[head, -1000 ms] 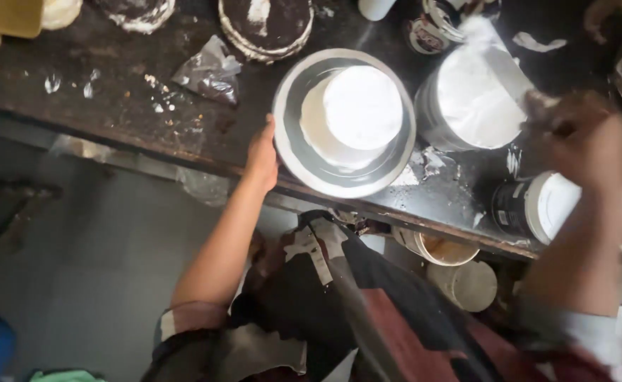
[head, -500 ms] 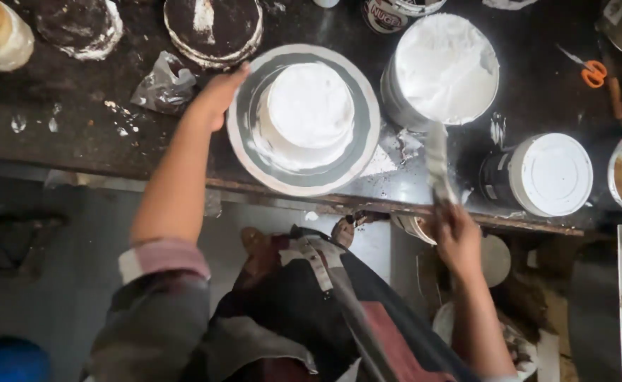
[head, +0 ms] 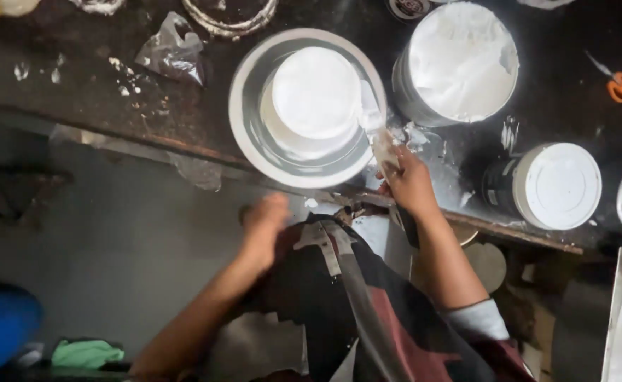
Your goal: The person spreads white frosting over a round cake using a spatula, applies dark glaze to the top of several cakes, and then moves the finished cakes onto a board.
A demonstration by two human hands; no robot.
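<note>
My right hand (head: pixel 410 185) grips a spatula (head: pixel 376 127), fingers closed round its handle, the cream-smeared blade laid against the cake (head: pixel 316 95) at the cake's 3 o'clock side. The cake, round and coated white, sits at the centre of a grey turntable (head: pixel 254 127) near the front edge of the dark table (head: pixel 77 92), at about 12 o'clock from my body.

My left hand (head: pixel 265 223) hangs below the table edge, at 7 o'clock from the turntable, touching none of the things on the table. It is blurred, and I cannot tell whether its fingers are curled or spread; nothing shows in it.

At 2 o'clock from the cake stands a large tub (head: pixel 459 60) heaped with white cream, just beside the turntable. At 4 o'clock from that tub a smaller can (head: pixel 548 185) with a white lid stands near the table's edge. Orange-handled scissors (head: pixel 618 86) lie at the far right.

At 10 o'clock from the cake lies a crumpled clear bag (head: pixel 173 51), and at 12 o'clock a dark cake (head: pixel 229 14) with white filling is cut off by the frame's top. Cream smears mark the table between tub and can.
</note>
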